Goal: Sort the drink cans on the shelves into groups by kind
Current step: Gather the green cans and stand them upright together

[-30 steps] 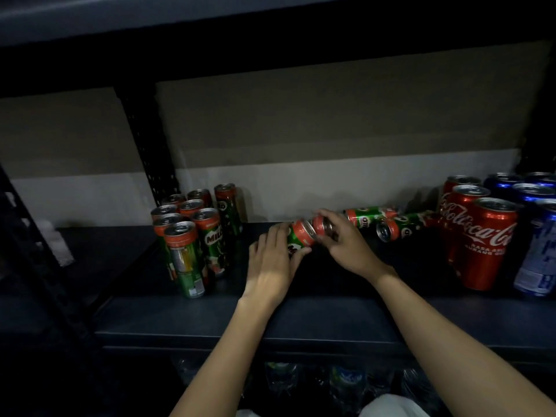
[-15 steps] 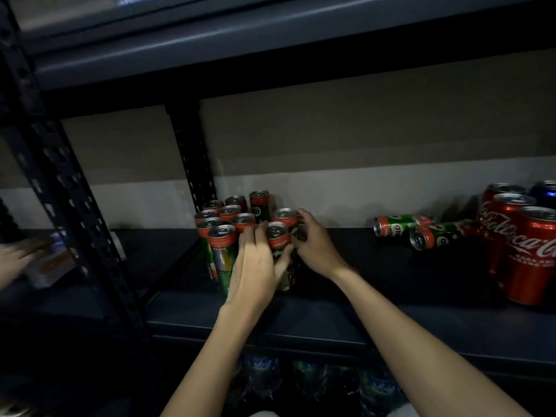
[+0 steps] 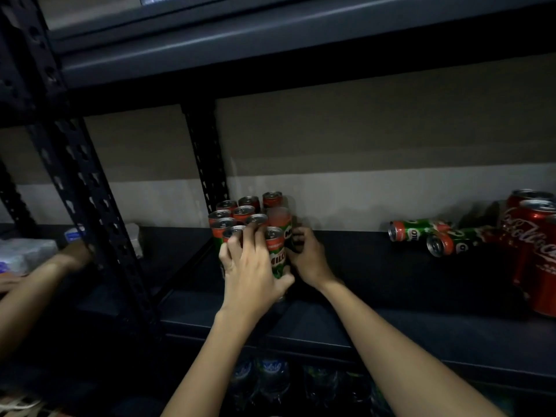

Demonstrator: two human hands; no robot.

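Note:
Several slim green-and-red Milo cans stand upright in a tight cluster at the left end of the dark shelf. My left hand wraps a Milo can at the cluster's front right, fingers over the neighbouring can tops. My right hand grips a second Milo can just behind it; that can is blurred. Two more Milo cans lie on their sides farther right. Red Coca-Cola cans stand at the right edge.
A perforated black upright post stands right behind the cluster, another nearer on the left. Another person's arm reaches into the left bay beside white packets. Bottles fill the shelf below.
Both hands carried two Milo cans from the middle of the shelf leftward and stood them upright against the cluster. Another person's arm has come into the left bay.

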